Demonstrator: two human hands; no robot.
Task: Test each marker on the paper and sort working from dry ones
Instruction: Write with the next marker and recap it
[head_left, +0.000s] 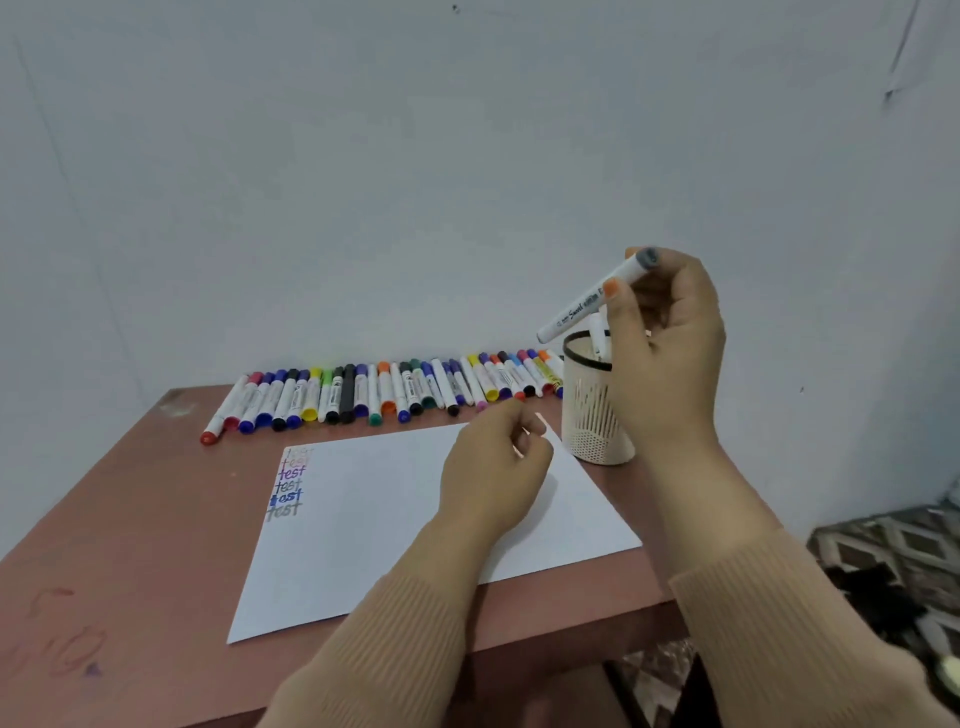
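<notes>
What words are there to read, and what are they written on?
"test", six times in a column, on the paper; top one faint.
Perhaps "Sweet", on the marker in the right hand; rest blurred.
Print on the row of markers: too small to read.

Your white sheet of paper (415, 525) on the reddish-brown surface (130, 519): the word "test" is hand-lettered six times in a column at its far-left corner. The top one is very faint, barely legible. Below it come pinkish, purple, grey-green, bold blue, and grey at the bottom.

White-barrelled marker with a grey cap (576, 312), held in your right hand (670, 358): black print runs along the barrel. One script word starts with "S", possibly "Smart". The smaller print beside it is too small to read.

Row of coloured-capped markers (384, 389): barrel labels illegible.

Red scribbles (62, 639) at the surface's near-left: no letters you could make out.
</notes>
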